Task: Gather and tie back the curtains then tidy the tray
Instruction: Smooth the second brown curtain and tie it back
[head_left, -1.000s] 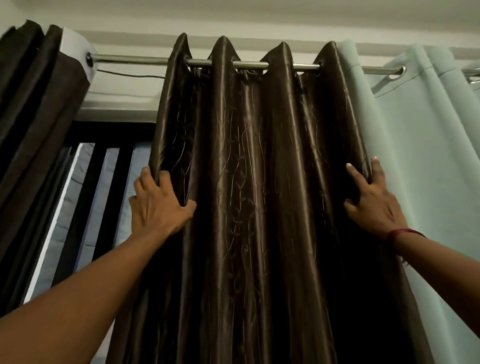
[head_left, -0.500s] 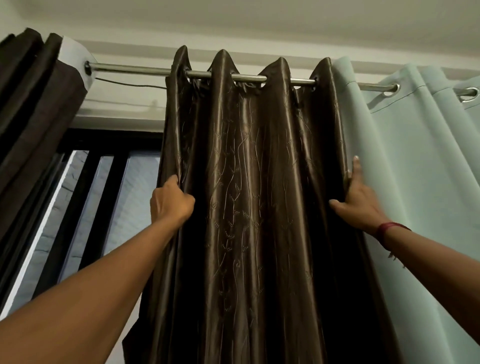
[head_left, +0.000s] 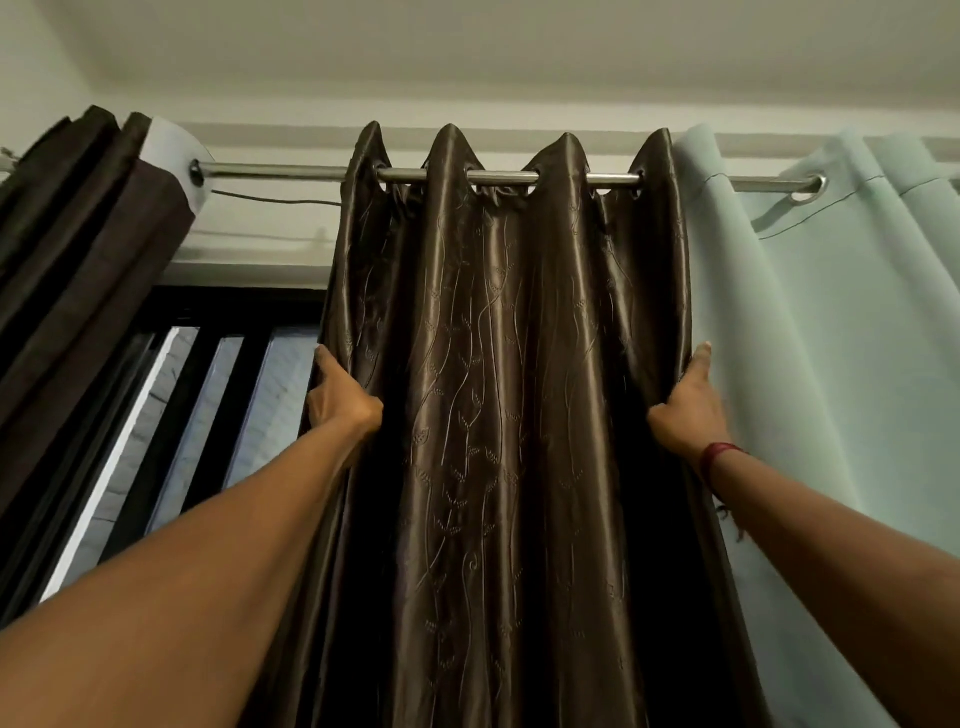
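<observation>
A shiny dark brown curtain (head_left: 498, 395) with a leaf pattern hangs in tight folds from a metal rod (head_left: 291, 170). My left hand (head_left: 337, 397) grips its left edge, fingers wrapped behind the fabric. At the curtain's right edge my right hand (head_left: 688, 405) holds the outer fold, fingers tucked behind it, a red thread around the wrist. Both arms reach up from below. No tray or tie-back is in view.
A pale green curtain (head_left: 831, 374) hangs to the right on the same rod. Another dark brown curtain (head_left: 78, 260) is bunched at the far left. Between them a window with black vertical bars (head_left: 197, 415) is uncovered. The ceiling is close above.
Both hands went from lying flat on the curtain to gripping its two edges. The folds are pushed closer together and more of the window shows. The view has tilted upward.
</observation>
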